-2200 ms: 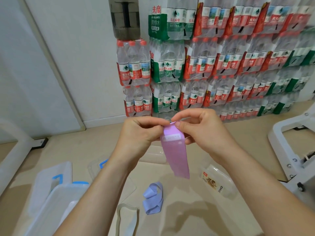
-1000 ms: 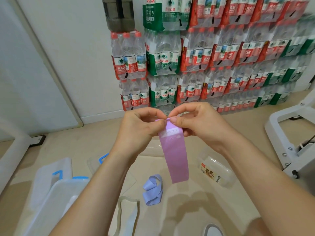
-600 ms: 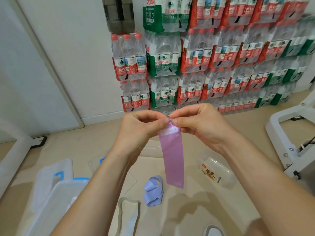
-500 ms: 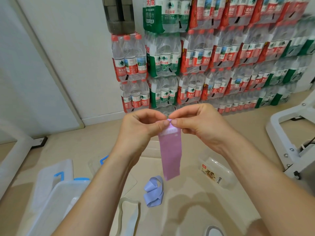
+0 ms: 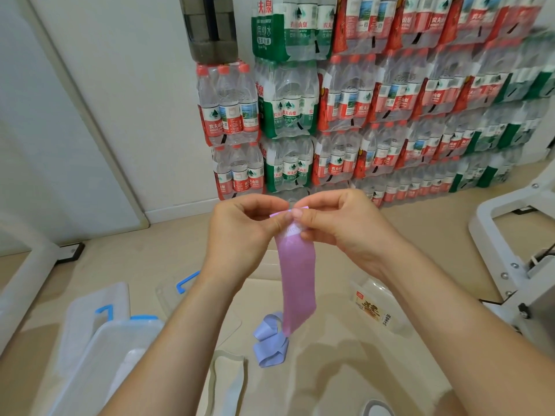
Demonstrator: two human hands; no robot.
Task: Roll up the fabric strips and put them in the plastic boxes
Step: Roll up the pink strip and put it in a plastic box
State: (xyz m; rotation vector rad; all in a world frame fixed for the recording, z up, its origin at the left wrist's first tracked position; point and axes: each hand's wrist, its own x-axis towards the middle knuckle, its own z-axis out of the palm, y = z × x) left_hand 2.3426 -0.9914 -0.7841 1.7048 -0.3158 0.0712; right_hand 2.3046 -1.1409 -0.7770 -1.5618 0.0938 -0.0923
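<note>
The pink strip (image 5: 297, 283) hangs lower than half a second ago, its top pinched between the fingertips of left hand (image 5: 240, 238) and right hand (image 5: 348, 232). A blue-clipped plastic box (image 5: 99, 364) (contents unclear) and a small labelled box (image 5: 375, 307) sit on the beige floor (image 5: 345, 373) near a lilac strip (image 5: 270, 346); bottled-water packs (image 5: 375, 115) line the wall (image 5: 135, 100).

Pink fabric strip (image 5: 297, 283) — smooth, faintly sheened cloth, lilac strip (image 5: 270, 340) matt cloth, plastic box (image 5: 99, 355) frosted, translucent, bottle packs (image 5: 375, 109) — glossy clear plastic film over printed labels.
</note>
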